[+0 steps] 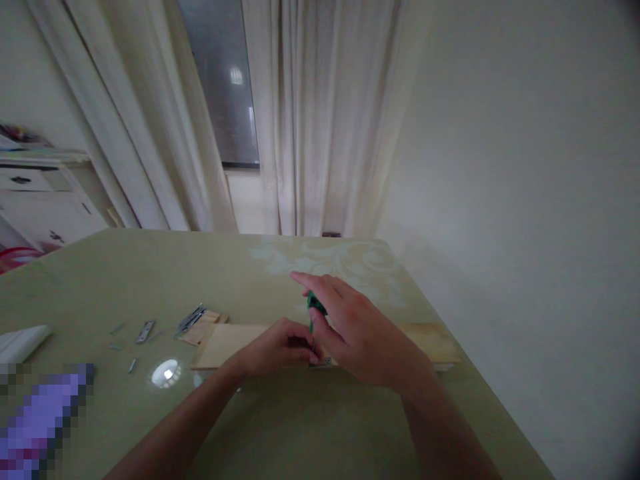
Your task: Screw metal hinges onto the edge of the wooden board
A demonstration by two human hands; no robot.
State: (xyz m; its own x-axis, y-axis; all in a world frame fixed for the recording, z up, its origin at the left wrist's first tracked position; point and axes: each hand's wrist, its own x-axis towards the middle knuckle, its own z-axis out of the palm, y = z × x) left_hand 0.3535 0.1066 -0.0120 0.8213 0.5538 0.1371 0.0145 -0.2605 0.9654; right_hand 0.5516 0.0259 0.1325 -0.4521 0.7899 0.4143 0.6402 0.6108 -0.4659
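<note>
A long pale wooden board [430, 340] lies across the green glass-topped table [150, 280]. My right hand [357, 333] holds a green-handled screwdriver [315, 305] upright over the board's near edge, with the forefinger stretched out. My left hand [277, 347] is pinched at the screwdriver's tip, next to a small metal hinge [323, 363] on the board's edge. What the left fingers pinch is too small to make out.
Left of the board lie small wood pieces [203, 328], metal hinges [190, 319] [145, 331] and loose screws [132, 365]. A white object [20, 340] sits at the far left. Curtains [310, 113] and a white cabinet [45, 200] stand behind the table.
</note>
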